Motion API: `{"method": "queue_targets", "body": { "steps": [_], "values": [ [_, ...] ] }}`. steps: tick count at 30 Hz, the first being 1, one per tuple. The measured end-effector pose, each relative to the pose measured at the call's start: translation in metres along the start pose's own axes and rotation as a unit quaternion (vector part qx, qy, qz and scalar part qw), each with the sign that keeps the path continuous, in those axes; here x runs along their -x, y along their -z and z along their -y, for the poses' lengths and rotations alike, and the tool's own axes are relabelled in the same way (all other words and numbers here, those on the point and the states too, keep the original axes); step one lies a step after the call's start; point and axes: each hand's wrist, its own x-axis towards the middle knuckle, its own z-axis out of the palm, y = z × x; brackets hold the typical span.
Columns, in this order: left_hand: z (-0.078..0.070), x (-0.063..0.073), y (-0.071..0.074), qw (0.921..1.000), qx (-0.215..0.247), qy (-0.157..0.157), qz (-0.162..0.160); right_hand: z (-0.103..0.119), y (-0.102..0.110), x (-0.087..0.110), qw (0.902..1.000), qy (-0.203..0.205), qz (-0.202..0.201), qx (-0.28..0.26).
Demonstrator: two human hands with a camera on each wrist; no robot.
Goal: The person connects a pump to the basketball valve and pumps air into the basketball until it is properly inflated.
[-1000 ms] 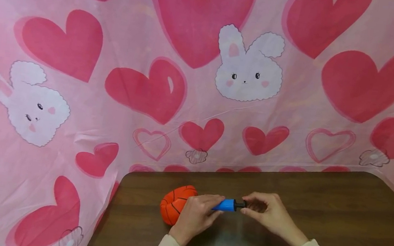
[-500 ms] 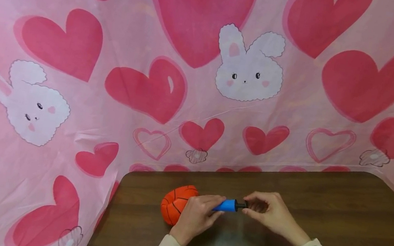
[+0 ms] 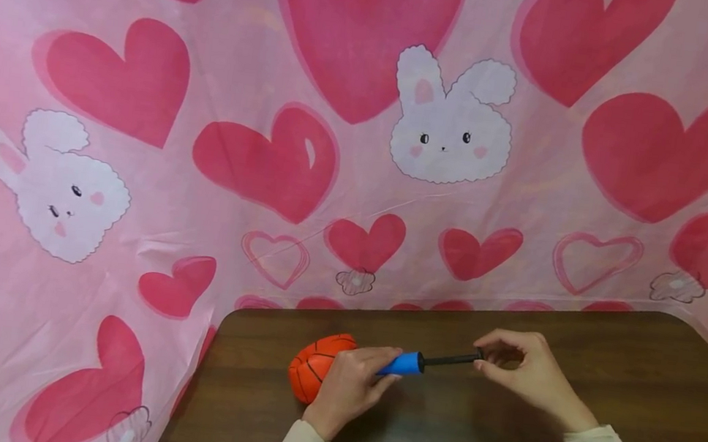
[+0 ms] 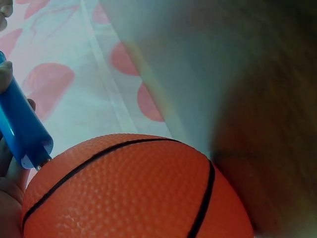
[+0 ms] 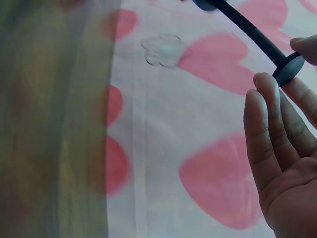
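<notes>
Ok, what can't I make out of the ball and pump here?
- Head: part of the orange ball, behind the left hand.
- Head: nozzle end of the blue pump, covered by that hand.
- Left wrist: the ball's lower part, cut off by the bottom edge.
- Right wrist: most of the pump's barrel, cut off by the top edge.

Right hand [image 5: 285,158] pinching black rod [image 5: 252,34], heart-patterned cloth [image 5: 168,119] behind

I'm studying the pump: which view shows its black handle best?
The right wrist view: the black handle is large, its flat face visible. Head shows it only small; left wrist, not at all.
</notes>
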Motion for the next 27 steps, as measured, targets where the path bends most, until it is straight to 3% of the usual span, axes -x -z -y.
{"method": "queue_targets", "body": {
  "steps": [7, 16, 21, 27],
  "values": [
    [0.003, 0.0, 0.003, 1.0, -0.002, 0.003, -0.007, 0.002, 0.018, 0.0, 0.9999, -0.005, -0.014, 0.003],
    [0.0, -0.001, 0.005, 0.9998, -0.007, 0.016, 0.001, 0.002, 0.019, -0.002, 0.9998, 0.0, -0.008, -0.017],
    [-0.002, -0.002, 0.004, 0.9995, -0.031, 0.007, 0.0, 0.001, 0.01, -0.002, 0.9994, 0.008, -0.004, -0.033],
    [-0.011, -0.003, 0.002, 0.9993, -0.037, 0.004, 0.003, -0.002, -0.016, 0.0, 0.9968, 0.045, 0.004, -0.066]
  ]
}}
